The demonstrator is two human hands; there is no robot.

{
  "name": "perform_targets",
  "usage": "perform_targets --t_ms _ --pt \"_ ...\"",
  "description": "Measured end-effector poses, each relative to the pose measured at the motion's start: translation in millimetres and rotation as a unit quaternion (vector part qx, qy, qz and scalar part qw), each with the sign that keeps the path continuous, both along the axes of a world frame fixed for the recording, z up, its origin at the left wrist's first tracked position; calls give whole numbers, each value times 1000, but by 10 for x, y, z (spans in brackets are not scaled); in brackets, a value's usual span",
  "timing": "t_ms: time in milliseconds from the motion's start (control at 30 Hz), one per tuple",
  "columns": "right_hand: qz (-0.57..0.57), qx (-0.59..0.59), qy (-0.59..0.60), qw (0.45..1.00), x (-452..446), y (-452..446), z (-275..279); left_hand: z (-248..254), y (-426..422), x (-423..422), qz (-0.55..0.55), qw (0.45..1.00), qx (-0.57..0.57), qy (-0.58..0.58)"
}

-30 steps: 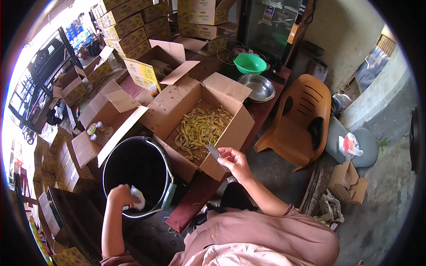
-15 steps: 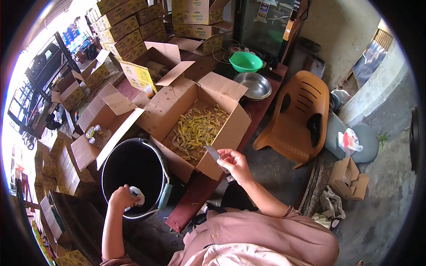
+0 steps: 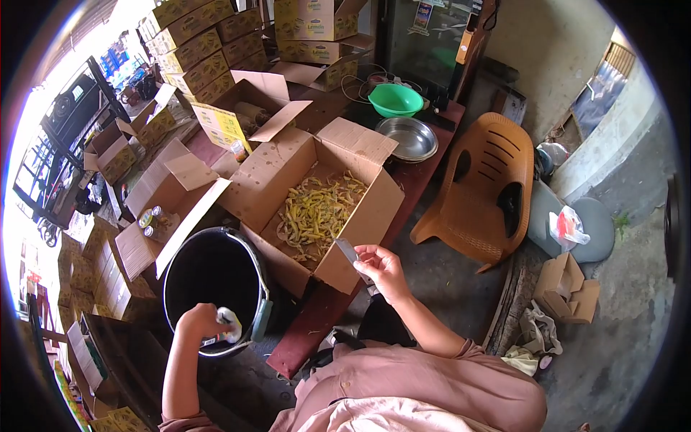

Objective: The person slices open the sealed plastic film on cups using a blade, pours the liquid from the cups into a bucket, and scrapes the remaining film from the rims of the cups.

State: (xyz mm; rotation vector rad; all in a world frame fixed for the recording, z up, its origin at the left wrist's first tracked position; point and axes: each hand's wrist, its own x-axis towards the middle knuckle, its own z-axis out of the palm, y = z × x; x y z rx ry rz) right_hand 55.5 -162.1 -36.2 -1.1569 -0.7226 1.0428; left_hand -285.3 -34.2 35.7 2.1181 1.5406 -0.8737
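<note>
Head view: looks forward and down over a dusty-pink shirt (image 3: 432, 381).
Left grip (image 3: 196, 320): curls closed round a small pale printed container (image 3: 230, 326).
Small pale printed container: sits in the left grip, above the near side of a black bucket (image 3: 211, 266).
Right grip (image 3: 381, 270): pinches a thin grey piece (image 3: 346, 250) between thumb and fingertips, near the closest corner of an open carton (image 3: 368, 225).
Thin grey piece: slants up and leftward out of the fingertips; probably a flat blade, too small in view to be sure.
Open carton: rests on the dark red surface (image 3: 309, 338), flaps spread, with a loose heap of yellow strips (image 3: 317, 209) inside.
Black bucket: stands mouth up just left of the open carton, blue-green handle (image 3: 262, 321) hanging at its near right side.
Side box (image 3: 135, 248): lies open left of the bucket, holds a few small cans (image 3: 147, 217).
Far end of the surface: carries a steel bowl (image 3: 408, 139) and, just behind, a green basin (image 3: 396, 102).
Brown plastic chair (image 3: 479, 191): stands right of the surface.
Stacked cartons (image 3: 191, 47): rise at the back left.
</note>
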Motion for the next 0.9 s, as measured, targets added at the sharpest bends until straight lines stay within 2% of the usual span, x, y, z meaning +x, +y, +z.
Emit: perform_targets --t_ms 67,133,200,267,300,333,367,400,433,533,567,600,667,767,800,867,900 --pt "-3 0 8 1000 16 -15 -14 27 -64 113 83 986 127 -63" --pt "-4 3 20 1000 36 -12 -34 -1 -74 34 -8 995 94 -9" --pt "-5 1 18 1000 49 5 -11 -68 8 30 -9 994 -67 85" --pt "-5 2 14 1000 72 30 16 132 -80 65 24 999 39 -14" --pt "-5 3 11 1000 81 53 32 69 -96 72 50 988 144 -35" --pt "-4 4 8 1000 100 71 38 241 -111 205 82 987 115 -73" --pt "0 4 9 1000 127 92 32 131 -23 183 68 997 -22 24" --pt "5 3 11 1000 156 116 26 16 65 132 52 979 -159 120" --pt "10 3 9 1000 209 143 28 -4 5 101 9 993 -92 70" --pt "15 5 23 1000 384 229 47 62 -102 172 103 986 133 -9" --pt "21 -2 20 1000 457 251 62 101 -108 202 69 989 129 8" --pt "26 -7 18 999 536 287 92 76 95 202 65 976 -191 77" --pt "34 -16 13 999 698 364 131 129 42 297 152 972 -159 86" --pt "48 -20 13 999 922 483 142 -3 -18 256 64 995 28 75" --pt "55 -18 19 998 994 523 142 -145 23 143 99 990 -67 69" --pt "67 -16 28 997 1126 588 130 -3 5 336 179 975 -98 86" --pt "75 -15 31 997 1195 620 123 25 2 406 138 981 -77 116"
